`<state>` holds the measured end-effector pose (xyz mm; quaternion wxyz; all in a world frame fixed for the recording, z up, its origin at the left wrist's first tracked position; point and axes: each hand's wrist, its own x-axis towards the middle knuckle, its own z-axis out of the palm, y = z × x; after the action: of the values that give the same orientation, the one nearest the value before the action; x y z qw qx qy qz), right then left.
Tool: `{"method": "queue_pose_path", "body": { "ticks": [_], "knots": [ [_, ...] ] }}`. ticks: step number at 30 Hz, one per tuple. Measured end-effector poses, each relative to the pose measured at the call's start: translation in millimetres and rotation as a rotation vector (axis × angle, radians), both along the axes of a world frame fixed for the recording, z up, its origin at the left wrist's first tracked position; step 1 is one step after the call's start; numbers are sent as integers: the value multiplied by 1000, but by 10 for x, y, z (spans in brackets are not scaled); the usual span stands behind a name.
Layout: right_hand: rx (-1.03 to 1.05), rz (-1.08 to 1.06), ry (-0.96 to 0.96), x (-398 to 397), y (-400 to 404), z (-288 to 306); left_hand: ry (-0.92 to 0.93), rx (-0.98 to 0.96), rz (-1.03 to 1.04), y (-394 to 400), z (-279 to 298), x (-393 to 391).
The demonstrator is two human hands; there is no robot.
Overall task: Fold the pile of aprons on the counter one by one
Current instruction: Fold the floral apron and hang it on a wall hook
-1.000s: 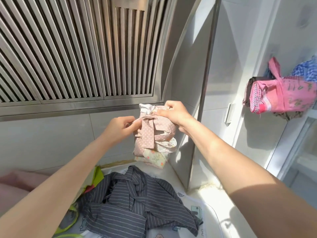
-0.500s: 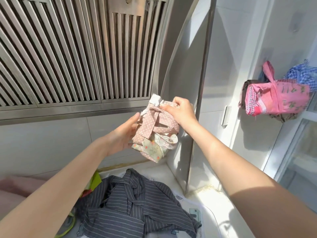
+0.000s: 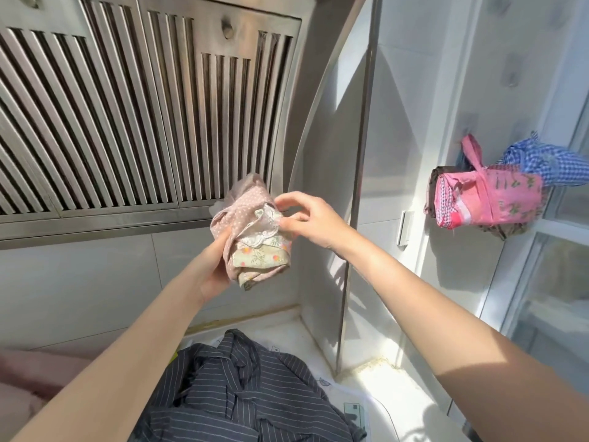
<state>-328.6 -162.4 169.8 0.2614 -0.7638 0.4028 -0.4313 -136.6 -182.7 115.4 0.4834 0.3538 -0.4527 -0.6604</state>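
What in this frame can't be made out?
- Head view: left hand palm and fingers, hidden behind the polka-dot apron bundle.
- Striped apron: lower part cut off by the frame's bottom edge.
- Pink shape at the left edge: blurred, unidentifiable.
- Hanging bundles: hooks hidden behind them.

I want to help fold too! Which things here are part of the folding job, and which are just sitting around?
Part of the job:
dotted apron bundle, held by left hand and right hand
striped apron on the counter
pink bundle
blue checked cloth

Just there:
hood
wall switch
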Motion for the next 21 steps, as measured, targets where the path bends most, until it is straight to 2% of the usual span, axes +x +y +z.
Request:
{"method": "queue_pose_path", "body": {
  "ticks": [3,7,8,12,16,19,21],
  "knots": [
    [-43,7,10,36,69,37,-9,53,30,10,12,-3],
    [-47,18,359,39,122,23,-94,77,68,23,8,48],
    [-39,-3,364,57,119,1,-107,62,64,43,18,41],
    [-47,-34,215,90,86,-43,-96,-14,-48,114,61,32],
    [141,168,115,-9,162,7,-158,-102,-121,96,44,141],
    [327,300,39,-98,227,64,-166,-62,-194,91,-4,166],
    [351,316,30,-111,246,107,-118,-19,-202,84,-11,112]
  ]
}}
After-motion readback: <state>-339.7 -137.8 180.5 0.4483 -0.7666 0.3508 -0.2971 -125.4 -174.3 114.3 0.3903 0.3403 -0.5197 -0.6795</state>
